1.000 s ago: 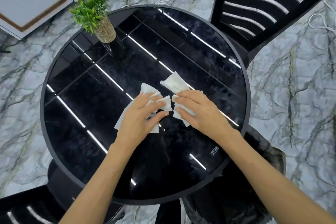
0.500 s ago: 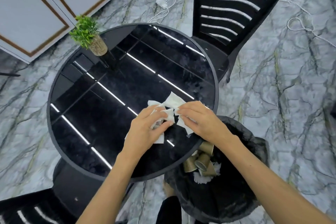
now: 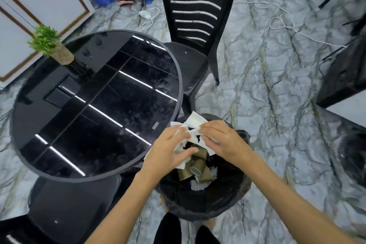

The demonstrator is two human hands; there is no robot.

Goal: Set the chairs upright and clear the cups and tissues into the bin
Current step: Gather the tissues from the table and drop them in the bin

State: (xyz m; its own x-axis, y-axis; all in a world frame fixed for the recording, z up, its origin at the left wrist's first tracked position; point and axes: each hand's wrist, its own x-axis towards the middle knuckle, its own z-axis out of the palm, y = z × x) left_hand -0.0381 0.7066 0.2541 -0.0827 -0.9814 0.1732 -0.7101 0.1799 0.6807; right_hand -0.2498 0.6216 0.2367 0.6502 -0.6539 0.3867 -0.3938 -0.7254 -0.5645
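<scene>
1. Tissues (image 3: 195,125): a bunch of white sheets is held directly over the bin (image 3: 223,202), clear of the table (image 3: 59,130) that stands just beside the bin.
2. Left hand (image 3: 170,150): fingers curled round the near part of the bunch, gripping it above the bin's opening.
3. Right hand (image 3: 223,140): fingers closed on the far part of the same bunch, also above the opening; the two hands sit close together, almost touching.
4. Cups (image 3: 195,168): several brown paper cups lie inside the bin with some crumpled white paper beside them. This part appears done.
5. Chair (image 3: 196,25): one black chair stands upright behind the bin, next to the table. Part of another shows at the frame's lower left corner; its state cannot be judged.
6. Table top: no cups or tissues visible; only a potted plant (image 3: 51,45) at its far side from the bin.
7. Assessment: task near its end. Outstanding: release of the tissues into the bin.
</scene>
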